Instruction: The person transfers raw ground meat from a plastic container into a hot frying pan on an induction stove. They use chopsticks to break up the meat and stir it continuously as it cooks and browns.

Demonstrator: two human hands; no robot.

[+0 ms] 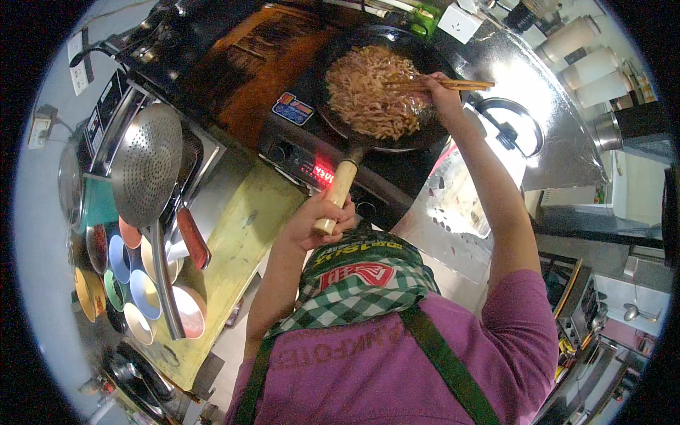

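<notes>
A black wok [393,146] full of cooked strips of food, perhaps meat [372,95], sits on a black induction cooker [281,151] with a lit red display. My left hand [321,220] is closed around the wok's wooden handle [342,186]. Over the wok's right side, my right hand [438,95] grips a pair of wooden chopsticks [467,85]; their front ends lie among the strips. Right of the cooker, a whitish tray or board [462,186] bears residue, and beside it is a round lid with a black knob [507,135].
At the left, a large perforated metal skimmer [149,159] extends over several coloured bowls [144,295] and a red-handled utensil [194,239]. A yellowish board [228,265] lies near them. White lidded jars [589,66] stand at the upper right, beyond a shiny metal surface [574,133].
</notes>
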